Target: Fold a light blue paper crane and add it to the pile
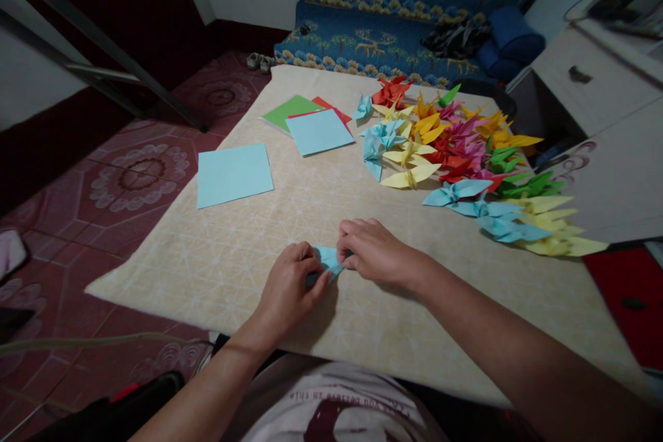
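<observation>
A small folded piece of light blue origami paper (327, 259) lies on the table near its front edge, partly covered by my fingers. My left hand (298, 276) grips its left side, with thumb and fingers closed on it. At its right end, my right hand (370, 248) pinches the paper with curled fingers. The exact shape of the folds is hidden between the hands. Beyond my left hand, a flat light blue square sheet (235, 175) rests on the cloth.
A stack of square sheets, a blue sheet (320, 131) over green (290, 112) and red ones, lies at the back. Many-coloured folded paper cranes (456, 145) crowd the table's right side. A blue patterned sofa (373, 41) stands behind the cloth-covered table (207, 262); a white cabinet (595, 124) is at right.
</observation>
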`<act>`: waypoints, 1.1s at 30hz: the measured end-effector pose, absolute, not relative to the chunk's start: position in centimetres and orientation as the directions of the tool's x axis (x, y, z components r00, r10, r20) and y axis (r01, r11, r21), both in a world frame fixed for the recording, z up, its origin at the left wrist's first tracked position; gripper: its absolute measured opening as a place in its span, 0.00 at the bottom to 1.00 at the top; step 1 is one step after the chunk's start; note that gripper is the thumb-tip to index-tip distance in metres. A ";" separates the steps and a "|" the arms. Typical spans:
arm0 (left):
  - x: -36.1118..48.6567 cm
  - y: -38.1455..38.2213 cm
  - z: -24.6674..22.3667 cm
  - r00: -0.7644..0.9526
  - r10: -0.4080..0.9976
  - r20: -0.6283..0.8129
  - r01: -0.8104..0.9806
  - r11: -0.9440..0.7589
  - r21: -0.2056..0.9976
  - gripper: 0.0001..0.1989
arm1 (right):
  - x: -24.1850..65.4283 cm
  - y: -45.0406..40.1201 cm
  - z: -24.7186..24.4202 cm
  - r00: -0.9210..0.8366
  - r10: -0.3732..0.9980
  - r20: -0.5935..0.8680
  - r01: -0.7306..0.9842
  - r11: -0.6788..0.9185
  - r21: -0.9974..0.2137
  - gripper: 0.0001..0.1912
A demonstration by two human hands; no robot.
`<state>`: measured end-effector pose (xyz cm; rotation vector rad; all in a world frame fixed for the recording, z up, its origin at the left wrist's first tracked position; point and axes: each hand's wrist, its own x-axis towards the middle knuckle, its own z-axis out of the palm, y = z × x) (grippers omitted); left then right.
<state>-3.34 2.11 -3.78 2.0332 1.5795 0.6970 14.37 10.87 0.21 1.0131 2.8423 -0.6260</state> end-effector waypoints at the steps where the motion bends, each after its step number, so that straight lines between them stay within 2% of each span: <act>1: -3.3 2.1 -3.8 0.204 0.973 0.107 0.736 -0.225 0.638 0.09 | 14.4 10.8 0.2 -0.777 0.600 -0.190 0.625 0.702 -0.342 0.03; 11: -3.1 2.1 -3.8 0.193 0.975 0.113 0.760 -0.221 0.611 0.08 | 15.2 10.5 -0.6 -0.736 0.661 -0.144 0.668 0.676 -0.311 0.02; 19: -3.0 2.2 -3.7 0.191 0.975 0.112 0.777 -0.220 0.590 0.09 | 17.6 10.3 -1.7 -0.612 0.788 -0.068 0.749 0.550 -0.370 0.03; 23: -3.0 2.3 -3.6 0.198 0.974 0.112 0.779 -0.226 0.585 0.09 | 17.9 9.4 -2.0 -0.531 0.847 -0.025 0.764 0.466 -0.446 0.03; 29: -3.1 2.4 -3.6 0.209 0.971 0.112 0.777 -0.235 0.583 0.08 | 16.1 8.2 -1.4 -0.549 0.835 0.020 0.693 0.468 -0.548 0.06; 33: -3.1 2.4 -3.5 0.210 0.974 0.086 0.783 -0.221 0.581 0.08 | 15.6 8.8 -1.3 -0.568 0.823 -0.002 0.704 0.485 -0.518 0.03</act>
